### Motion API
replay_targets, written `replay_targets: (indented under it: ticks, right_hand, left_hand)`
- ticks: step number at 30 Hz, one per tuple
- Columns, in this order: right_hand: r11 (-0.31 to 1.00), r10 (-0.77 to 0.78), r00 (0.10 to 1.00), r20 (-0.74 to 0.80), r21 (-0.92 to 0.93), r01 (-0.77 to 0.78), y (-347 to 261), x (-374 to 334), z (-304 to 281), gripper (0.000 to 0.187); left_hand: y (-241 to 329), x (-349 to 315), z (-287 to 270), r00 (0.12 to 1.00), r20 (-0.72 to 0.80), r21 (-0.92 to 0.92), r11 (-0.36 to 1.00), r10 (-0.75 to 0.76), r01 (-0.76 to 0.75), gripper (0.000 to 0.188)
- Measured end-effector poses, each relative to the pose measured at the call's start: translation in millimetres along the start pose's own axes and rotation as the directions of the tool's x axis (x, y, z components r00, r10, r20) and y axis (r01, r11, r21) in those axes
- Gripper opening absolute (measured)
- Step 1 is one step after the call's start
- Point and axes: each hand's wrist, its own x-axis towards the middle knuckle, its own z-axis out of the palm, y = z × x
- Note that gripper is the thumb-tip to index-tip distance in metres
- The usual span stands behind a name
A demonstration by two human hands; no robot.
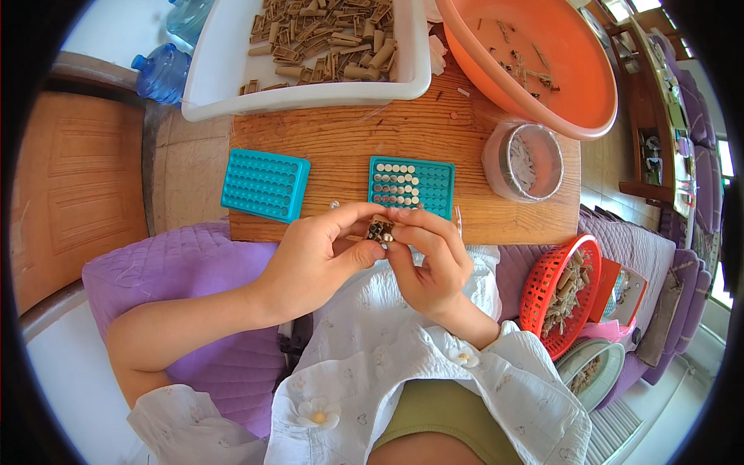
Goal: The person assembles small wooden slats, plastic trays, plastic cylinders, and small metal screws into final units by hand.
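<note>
Nearest my view, white flowered cloth (349, 380) spread across the lap, and just past it the action! My left grip (314, 246) was nearly closed, thumb and fingers pinching a small tan-and-dark piece (380, 230); my right grip (434, 262) met it from the other side, fingertips closed on that same piece, right over the near edge of the bench (337, 128). Off to the right, on a quilted seat (632, 240), sat a red basket (533, 298) heaped with tan scraps (568, 293). Up onto the wood: a teal tray (266, 184) on the left, pocketed in rows, and a second teal tray (439, 184) just beyond my fingers, pale and silvery discs (400, 179) filling some pockets! Then a clear tub (497, 159) of white bits (525, 165), and farther out a white bin (306, 101) loaded with tan parts (333, 45), an orange basin (570, 54) beside it, two blue bottles (163, 75) past the left corner
</note>
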Motion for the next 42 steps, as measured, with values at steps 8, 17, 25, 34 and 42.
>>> replay_targets:
  ticks: [8, 17, 25, 34, 42]
  right_hand:
    - [0.998, -0.059, 0.979, 0.195, -0.023, 0.065, 9.0, -7.2, 1.2, 0.017]
    - [0.866, 0.454, 0.869, 0.199, -0.328, -0.377, 71.6, -25.3, -33.9, 0.019]
    - [0.834, 0.366, 0.899, 0.24, -0.512, -0.203, 89.9, -45.8, -19.1, 0.015]
    - [0.863, 0.397, 0.905, 0.149, -0.397, -0.313, 75.3, -35.0, -12.1, 0.008]
    - [0.995, 0.073, 0.992, -0.103, 0.078, -0.065, 8.4, -12.9, 9.0, 0.019]
  left_hand:
    - [-8.2, 2.5, -3.6, 0.99, -0.038, 0.012, 0.99, -0.139, 0.139, 0.025]
    - [5.4, 6.7, -10.1, 0.98, 0.028, -0.081, 0.977, -0.197, 0.199, 0.021]
    - [0.5, 7.4, -9.0, 0.975, 0.07, -0.06, 0.975, -0.21, 0.214, 0.021]
    - [-3.5, 5.1, -4.6, 0.986, 0.013, -0.088, 0.982, -0.164, 0.165, 0.022]
    - [-5.9, 1.2, -1.3, 0.997, 0.003, 0.0, 0.997, -0.079, 0.079, 0.026]
